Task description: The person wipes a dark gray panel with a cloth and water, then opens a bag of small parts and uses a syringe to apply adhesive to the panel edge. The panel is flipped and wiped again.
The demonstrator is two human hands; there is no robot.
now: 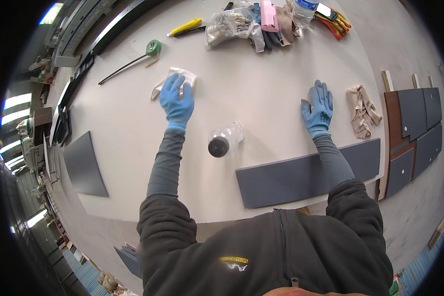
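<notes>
My left hand [176, 104], in a blue work glove, is on a crumpled white cloth [157, 91] on the white table [202, 190]. Its fingers curl slightly over the cloth, with the thumb apart. My right hand [318, 109], gloved alike, lies palm down on the tabletop with its fingers stretched out and nothing in them. Between my forearms is a clear bottle [234, 132] with a black cap. Below my right hand, a long dark grey panel [281, 181] lies along the near edge, partly under my forearm. A crumpled beige cloth [362, 112] is right of that hand.
A smaller grey panel [85, 165] lies at the left. Farther back are a green tape measure [153, 48], a yellow cutter [186, 26], a plastic bag of small parts [229, 26], a water bottle [303, 14] and orange-yellow gloves [337, 24]. Stacked panels [413, 118] stand beyond the right edge.
</notes>
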